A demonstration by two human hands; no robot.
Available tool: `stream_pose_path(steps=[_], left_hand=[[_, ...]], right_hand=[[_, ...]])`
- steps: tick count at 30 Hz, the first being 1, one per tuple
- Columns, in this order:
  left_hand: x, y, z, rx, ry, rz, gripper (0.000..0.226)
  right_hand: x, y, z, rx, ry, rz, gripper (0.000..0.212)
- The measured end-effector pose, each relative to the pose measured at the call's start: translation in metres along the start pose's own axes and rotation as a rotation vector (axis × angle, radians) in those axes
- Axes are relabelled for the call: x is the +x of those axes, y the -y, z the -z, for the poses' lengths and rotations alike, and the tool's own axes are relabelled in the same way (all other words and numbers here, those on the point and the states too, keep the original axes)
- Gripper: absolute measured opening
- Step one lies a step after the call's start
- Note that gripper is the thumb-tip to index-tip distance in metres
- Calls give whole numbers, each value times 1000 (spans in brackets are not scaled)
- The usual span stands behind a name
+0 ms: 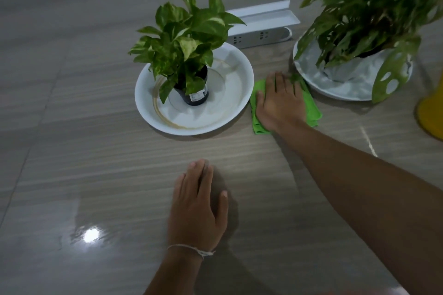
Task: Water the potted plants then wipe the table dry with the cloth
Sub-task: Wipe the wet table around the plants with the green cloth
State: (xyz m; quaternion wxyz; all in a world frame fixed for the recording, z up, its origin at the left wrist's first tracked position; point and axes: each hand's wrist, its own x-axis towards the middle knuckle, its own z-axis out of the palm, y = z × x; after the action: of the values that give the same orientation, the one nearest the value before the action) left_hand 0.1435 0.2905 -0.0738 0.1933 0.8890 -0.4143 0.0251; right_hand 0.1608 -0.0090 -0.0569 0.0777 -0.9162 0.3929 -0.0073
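Observation:
A small pothos in a dark pot (195, 94) stands in a white dish (230, 103) at the table's middle. To the right, a larger leafy plant (366, 21) sits in a second white dish (352, 88). Between the two dishes lies a bright green cloth (312, 108). My right hand (279, 100) presses flat on the cloth with straight fingers. Nearer to me, my left hand (199, 203) rests flat on the wooden table (96, 127), holding nothing.
A white power strip (261, 37) and a white angled bracket (266, 15) lie behind the dishes. A yellow object (431, 115) shows at the right edge. A lamp glare (91, 235) reflects on the table at the near left.

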Motion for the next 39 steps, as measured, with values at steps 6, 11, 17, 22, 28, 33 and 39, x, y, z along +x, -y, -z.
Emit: stream_pose_path(steps=[6, 11, 17, 22, 28, 33, 39], left_hand=[[3, 2, 0, -1, 10, -5, 59], [5, 4, -1, -9, -10, -24, 56], [6, 6, 3, -27, -18, -22, 56], [7, 8, 2, 6, 0, -12, 57], [0, -2, -2, 38, 49, 69, 67], [-3, -5, 0, 99, 104, 54, 71], [-31, -53, -5, -38, 127, 79, 76]], right_hand=[[53, 7, 7, -25, 54, -5, 70], [66, 10, 6, -62, 81, -3, 67], [34, 8, -1, -76, 52, 32, 70], [-46, 4, -7, 22, 34, 56, 70], [-154, -10, -12, 39, -9, 72, 74], [-188, -17, -15, 45, -44, 90, 73], [-207, -38, -10, 58, -8, 147, 72]])
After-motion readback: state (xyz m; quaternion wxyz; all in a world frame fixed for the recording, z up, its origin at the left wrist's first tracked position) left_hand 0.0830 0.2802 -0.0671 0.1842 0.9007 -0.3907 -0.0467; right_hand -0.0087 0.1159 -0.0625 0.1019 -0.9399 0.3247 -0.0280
